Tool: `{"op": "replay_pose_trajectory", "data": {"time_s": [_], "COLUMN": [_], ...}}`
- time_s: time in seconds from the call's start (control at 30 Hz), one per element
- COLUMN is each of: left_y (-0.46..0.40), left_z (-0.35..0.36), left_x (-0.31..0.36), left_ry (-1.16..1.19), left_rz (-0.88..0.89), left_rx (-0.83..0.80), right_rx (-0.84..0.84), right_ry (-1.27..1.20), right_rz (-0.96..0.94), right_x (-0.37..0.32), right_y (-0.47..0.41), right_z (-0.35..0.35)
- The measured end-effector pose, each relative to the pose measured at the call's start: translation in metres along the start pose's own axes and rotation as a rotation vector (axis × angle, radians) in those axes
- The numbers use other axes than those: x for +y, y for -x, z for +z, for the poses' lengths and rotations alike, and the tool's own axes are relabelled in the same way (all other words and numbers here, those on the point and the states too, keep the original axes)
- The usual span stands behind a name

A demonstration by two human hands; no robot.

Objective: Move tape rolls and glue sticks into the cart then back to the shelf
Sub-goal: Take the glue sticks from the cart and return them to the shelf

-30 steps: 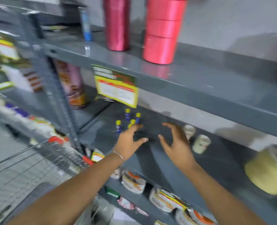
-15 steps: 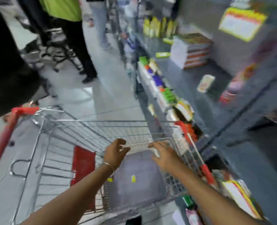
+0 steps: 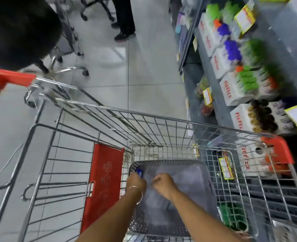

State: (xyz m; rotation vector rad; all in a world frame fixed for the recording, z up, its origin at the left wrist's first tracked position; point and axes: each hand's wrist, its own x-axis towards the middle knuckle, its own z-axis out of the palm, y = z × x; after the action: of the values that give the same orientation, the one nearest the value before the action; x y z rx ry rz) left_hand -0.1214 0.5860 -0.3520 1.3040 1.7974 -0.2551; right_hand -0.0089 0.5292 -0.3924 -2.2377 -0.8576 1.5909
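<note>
Both hands down inside the wire cart (image 3: 161,119), over a grey perforated tray (image 3: 193,172) on its floor. Left hand (image 3: 135,182) curled shut on a glue stick (image 3: 139,172), only the blue end poking past the knuckles. Right hand (image 3: 163,185) loosely fisted; contents, if any, hidden and blurred, cannot tell. Shelf (image 3: 212,81) at right, boxes smeared by motion, labels hardly legible. Forearms cut off at the bottom edge
</note>
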Motion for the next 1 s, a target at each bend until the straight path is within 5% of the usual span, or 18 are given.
{"op": "replay_pose_trajectory", "data": {"time_s": [0.5, 0.7, 1.0], "left_y": [-0.045, -0.017, 0.131], "left_z": [0.018, 0.007, -0.015], "left_x": [0.007, 0.032, 0.100], "left_ry": [-0.078, 0.087, 0.476], "left_rz": [-0.009, 0.141, 0.502], "left_rx": [-0.117, -0.177, -0.302], "right_rx": [0.007, -0.002, 0.305], "right_ry": [-0.396, -0.450, -0.469], "right_rz": [0.148, 0.119, -0.195], "right_x": [-0.001, 0.003, -0.025], "right_y": [-0.049, -0.033, 0.125], "right_z": [0.031, -0.017, -0.140]}}
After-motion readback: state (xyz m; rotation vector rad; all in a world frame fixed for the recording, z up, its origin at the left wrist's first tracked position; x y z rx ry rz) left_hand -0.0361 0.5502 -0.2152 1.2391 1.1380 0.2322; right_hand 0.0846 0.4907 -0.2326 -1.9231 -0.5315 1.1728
